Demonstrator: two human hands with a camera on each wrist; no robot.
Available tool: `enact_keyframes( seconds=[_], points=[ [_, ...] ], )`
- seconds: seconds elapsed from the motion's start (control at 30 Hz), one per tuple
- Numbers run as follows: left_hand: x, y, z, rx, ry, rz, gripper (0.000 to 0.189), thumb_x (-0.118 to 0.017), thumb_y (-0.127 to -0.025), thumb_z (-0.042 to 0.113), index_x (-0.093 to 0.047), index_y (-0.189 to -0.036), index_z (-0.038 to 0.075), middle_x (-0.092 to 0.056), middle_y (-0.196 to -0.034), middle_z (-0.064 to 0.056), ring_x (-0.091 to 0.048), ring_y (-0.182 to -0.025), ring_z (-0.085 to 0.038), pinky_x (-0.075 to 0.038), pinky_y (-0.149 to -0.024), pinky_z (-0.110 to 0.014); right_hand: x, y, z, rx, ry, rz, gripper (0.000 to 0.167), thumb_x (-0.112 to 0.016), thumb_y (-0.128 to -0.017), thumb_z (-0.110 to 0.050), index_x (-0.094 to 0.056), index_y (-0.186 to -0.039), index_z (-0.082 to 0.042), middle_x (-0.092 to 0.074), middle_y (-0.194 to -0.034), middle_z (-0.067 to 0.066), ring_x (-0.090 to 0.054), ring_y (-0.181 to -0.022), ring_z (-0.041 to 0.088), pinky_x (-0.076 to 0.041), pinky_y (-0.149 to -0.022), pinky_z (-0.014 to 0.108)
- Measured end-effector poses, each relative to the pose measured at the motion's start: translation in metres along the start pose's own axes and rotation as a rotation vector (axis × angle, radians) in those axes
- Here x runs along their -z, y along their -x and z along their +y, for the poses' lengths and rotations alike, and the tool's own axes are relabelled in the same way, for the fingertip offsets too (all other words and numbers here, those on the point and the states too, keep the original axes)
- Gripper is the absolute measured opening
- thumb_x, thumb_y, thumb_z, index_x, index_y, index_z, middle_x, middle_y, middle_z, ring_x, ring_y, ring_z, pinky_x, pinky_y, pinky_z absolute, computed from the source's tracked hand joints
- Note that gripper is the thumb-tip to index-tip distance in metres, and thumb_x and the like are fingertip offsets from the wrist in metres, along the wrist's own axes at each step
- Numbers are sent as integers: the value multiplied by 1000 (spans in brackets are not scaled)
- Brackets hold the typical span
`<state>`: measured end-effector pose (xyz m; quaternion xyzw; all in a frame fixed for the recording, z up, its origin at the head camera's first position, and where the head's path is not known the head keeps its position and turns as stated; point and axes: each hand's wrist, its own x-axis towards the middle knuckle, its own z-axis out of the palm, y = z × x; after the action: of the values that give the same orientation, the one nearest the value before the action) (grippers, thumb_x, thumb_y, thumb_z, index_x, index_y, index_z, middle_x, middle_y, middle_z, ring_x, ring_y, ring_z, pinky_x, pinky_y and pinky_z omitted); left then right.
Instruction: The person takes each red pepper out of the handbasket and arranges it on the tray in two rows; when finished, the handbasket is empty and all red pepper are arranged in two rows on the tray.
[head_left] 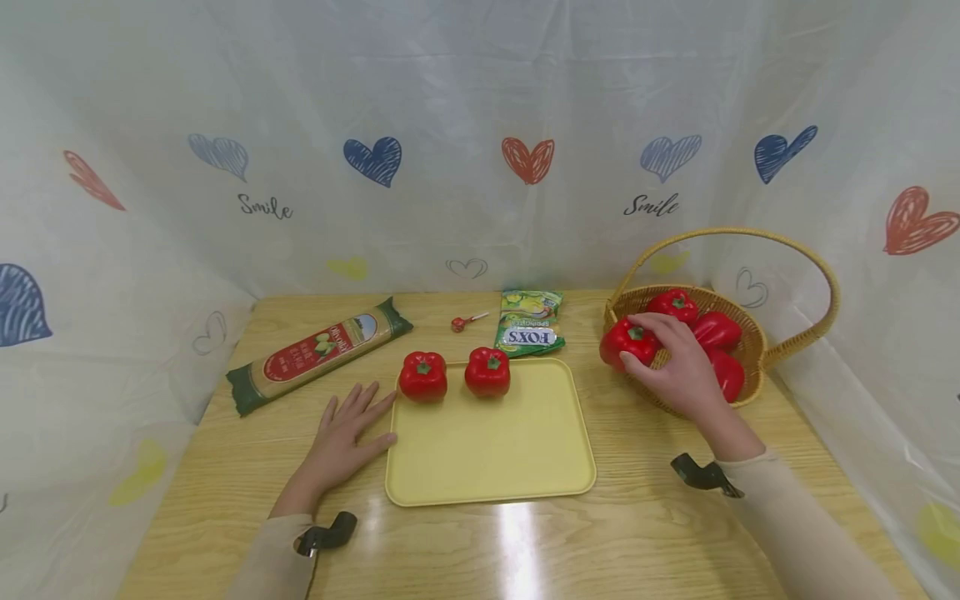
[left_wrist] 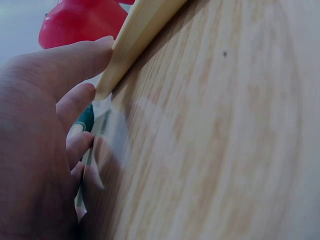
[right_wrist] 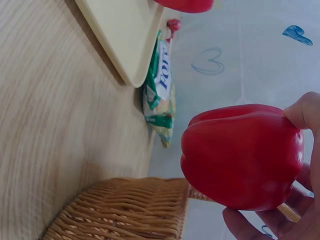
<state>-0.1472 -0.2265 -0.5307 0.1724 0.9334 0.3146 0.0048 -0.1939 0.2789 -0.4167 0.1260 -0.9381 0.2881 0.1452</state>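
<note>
My right hand [head_left: 678,367] grips a red bell pepper [right_wrist: 245,156] between thumb and fingers, held up at the left rim of the wicker basket [head_left: 761,367]. Inside the basket are several more red peppers [head_left: 716,331]. Two red bell peppers, one at the left [head_left: 423,377] and one beside it [head_left: 487,372], stand along the back edge of the yellow tray [head_left: 491,454]. My left hand [head_left: 343,437] lies with fingers spread on the table, its thumb and index fingertips right at the tray's left rim.
A long pasta packet [head_left: 318,357] lies at the back left. Behind the tray are a lollipop [head_left: 459,323] and a green FOX'S candy bag [head_left: 528,323]. The basket's tall handle [head_left: 750,232] arches above it. A white curtain [head_left: 450,83] hangs behind the wooden table [head_left: 600,542].
</note>
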Motion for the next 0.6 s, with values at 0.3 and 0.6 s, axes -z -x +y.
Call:
enact_keyframes(
  seconds=[0.3,0.6],
  points=[
    [-1,0,2,-12,4,20,65,-65,-97,47,-47,-155,22,-29,-164,-17,-13,-153,-44,3,-120,-64,-9,4,-2,14,15,-24,55,-79,-85,-23,-62,-136,-10,-55,-139,16,-48,-128,38,-49,-97,66],
    [1,0,2,4,1,-2,66,-65,-97,48,-46,-155,23,-28,-165,-16,-12,-154,-43,4,-121,-64,-15,7,-6,20,0,-52,56,-79,-86,-23,-61,-137,-9,-55,-140,17,-49,-129,40,-50,-95,66]
  ],
)
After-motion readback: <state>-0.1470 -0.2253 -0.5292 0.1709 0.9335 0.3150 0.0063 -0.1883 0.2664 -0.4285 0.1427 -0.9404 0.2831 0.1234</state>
